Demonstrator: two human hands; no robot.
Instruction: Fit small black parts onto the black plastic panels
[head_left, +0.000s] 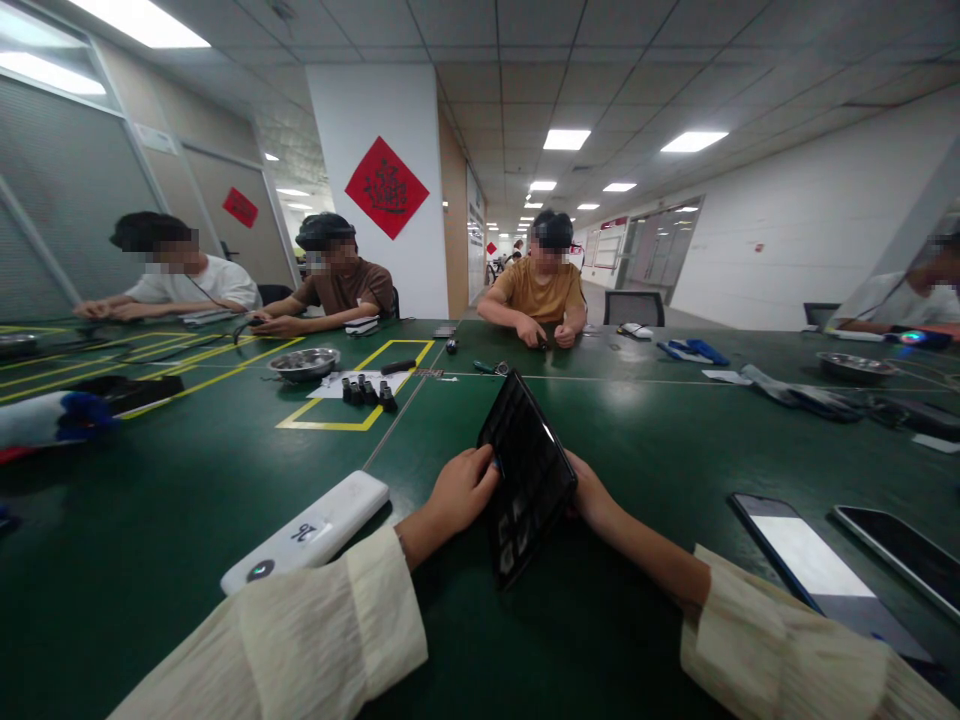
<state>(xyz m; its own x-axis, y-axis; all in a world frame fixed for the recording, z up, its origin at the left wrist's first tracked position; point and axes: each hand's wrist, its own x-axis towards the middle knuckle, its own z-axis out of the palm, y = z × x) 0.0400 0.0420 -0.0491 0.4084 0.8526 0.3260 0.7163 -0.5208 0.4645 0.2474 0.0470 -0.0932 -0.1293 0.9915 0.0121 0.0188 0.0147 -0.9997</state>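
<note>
Beside the tablet, white power bank, label "26".

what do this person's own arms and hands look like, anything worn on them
Both arms wear long, loose sleeves of cream, crinkled fabric: the left sleeve and right sleeve end in wide cuffs above the wrists. The left hand and right hand are bare: no gloves, no watch or rings show.

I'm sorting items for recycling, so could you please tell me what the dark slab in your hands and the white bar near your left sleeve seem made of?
The dark slab, gripped by the left hand, right hand against its far edge: probably glass-fronted, glossy, since its face mirrors light patches. The white bar: likely smooth satin plastic, given its rounded edges and soft sheen.
</note>
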